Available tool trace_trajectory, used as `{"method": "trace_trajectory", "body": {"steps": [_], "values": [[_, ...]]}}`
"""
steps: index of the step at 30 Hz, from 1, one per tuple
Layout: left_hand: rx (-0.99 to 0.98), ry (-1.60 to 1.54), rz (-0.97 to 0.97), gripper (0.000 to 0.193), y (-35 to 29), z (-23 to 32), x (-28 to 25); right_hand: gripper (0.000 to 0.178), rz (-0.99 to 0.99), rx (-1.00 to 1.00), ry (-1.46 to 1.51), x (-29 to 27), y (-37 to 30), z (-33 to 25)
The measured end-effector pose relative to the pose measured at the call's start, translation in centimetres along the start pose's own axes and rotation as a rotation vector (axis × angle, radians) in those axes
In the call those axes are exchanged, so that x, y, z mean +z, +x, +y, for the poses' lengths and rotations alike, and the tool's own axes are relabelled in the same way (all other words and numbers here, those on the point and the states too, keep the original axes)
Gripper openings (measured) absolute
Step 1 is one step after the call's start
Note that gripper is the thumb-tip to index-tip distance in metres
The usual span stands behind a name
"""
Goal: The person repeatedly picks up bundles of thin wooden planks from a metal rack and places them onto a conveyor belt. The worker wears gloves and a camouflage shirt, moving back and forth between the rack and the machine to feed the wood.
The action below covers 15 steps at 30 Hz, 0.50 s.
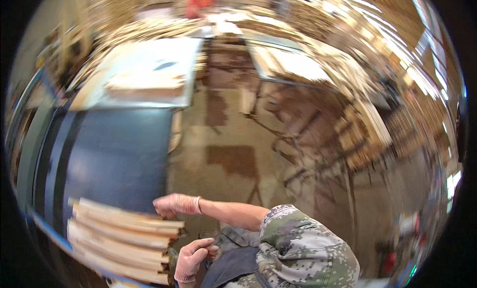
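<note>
My right hand (176,206), in a pale pinkish work glove, reaches across to the left with its fingers curled downward. It is over the right end of a stack of wood strips (119,238); whether it touches them I cannot tell, and its fingertips are hidden. Closer to my body, my left hand (195,260) is gloved too and closed, with the thumb and fingers bent together and nothing visible in them. The pale strips lie side by side in several rows on the near end of a dark flat table (119,154).
Beyond the dark table stands a light-topped table (184,89) carrying a batch of boards (144,84). Across the brown-stained floor (228,134), another table with boards (298,67) stands beside blurred metal frames (313,168). Long wood piles (348,74) line the back and right.
</note>
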<state>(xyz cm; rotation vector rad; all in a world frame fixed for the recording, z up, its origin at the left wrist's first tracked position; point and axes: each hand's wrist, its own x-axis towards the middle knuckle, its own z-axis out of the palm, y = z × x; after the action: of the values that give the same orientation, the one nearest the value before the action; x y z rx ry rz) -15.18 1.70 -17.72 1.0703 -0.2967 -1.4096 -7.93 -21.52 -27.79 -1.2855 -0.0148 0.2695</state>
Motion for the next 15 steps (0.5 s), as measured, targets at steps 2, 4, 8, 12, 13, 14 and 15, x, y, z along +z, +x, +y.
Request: {"method": "trace_trajectory", "body": {"steps": [2, 4, 8, 12, 13, 14, 15], "values": [[-0.104, 0.038, -0.05, 0.042, 1.9, -1.0, 1.6, 0.034, 0.112, -0.285, -0.742, -4.5, -7.6, 9.1], [-0.154, 0.042, -0.074, 0.045, 2.6, -2.5, 3.0, 0.056, 0.354, 0.232, -0.801, -4.2, -17.2, 10.6], [-0.307, 0.48, -0.068, 0.04, 8.3, -3.9, 9.9, 0.064, 1.053, 0.978, -0.284, -3.5, -44.5, 18.5], [-0.229, 0.69, -0.166, 0.029, 13.4, -6.9, 18.3, 0.066, 1.667, 1.171, 0.258, 3.8, -67.7, 32.4], [-0.321, 0.92, -0.116, 0.043, 16.1, -8.4, 19.3, 0.066, 1.609, 1.174, 0.165, 6.2, -71.5, 31.0], [-0.229, 0.95, -0.157, 0.045, 18.8, -10.5, 20.7, 0.066, 1.604, 1.215, 0.171, 7.5, -74.8, 31.5], [-0.186, 0.992, -0.262, 0.046, 21.4, -12.9, 23.6, 0.066, 1.623, 1.294, 0.251, 12.1, -78.2, 33.5]]}}
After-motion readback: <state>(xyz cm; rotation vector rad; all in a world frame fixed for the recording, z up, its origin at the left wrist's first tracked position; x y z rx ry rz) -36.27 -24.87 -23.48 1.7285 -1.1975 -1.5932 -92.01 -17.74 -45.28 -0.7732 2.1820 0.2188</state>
